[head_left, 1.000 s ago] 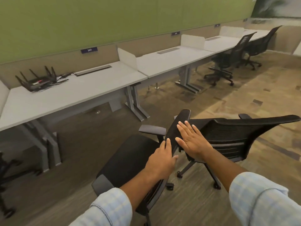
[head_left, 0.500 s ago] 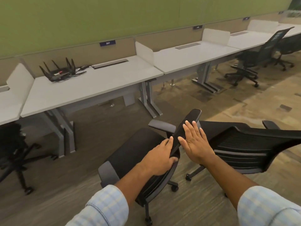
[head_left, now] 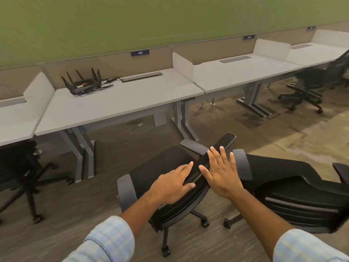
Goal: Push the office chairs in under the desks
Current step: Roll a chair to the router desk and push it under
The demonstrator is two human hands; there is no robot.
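Note:
A black office chair [head_left: 160, 169] stands on the floor in front of me, its seat facing the grey desk numbered 247 [head_left: 120, 104]. My left hand [head_left: 171, 184] lies on the top edge of its backrest, fingers over the front and thumb behind. My right hand [head_left: 221, 173] presses flat against the back of the same backrest, fingers spread. A second black chair [head_left: 294, 188] sits close on the right, its backrest toward me. The nearest chair is a short way out from the desk edge.
A black router with antennas [head_left: 83, 82] sits on desk 247. Another chair [head_left: 20, 169] is tucked under the left desk, and one more [head_left: 317, 80] stands at the far right desk. Desk legs [head_left: 85, 154] flank the gap under desk 247.
The view has swung left and closer to desk 247, and the chair has rolled toward it. Both hands stay on the backrest; my left hand's grip has flattened.

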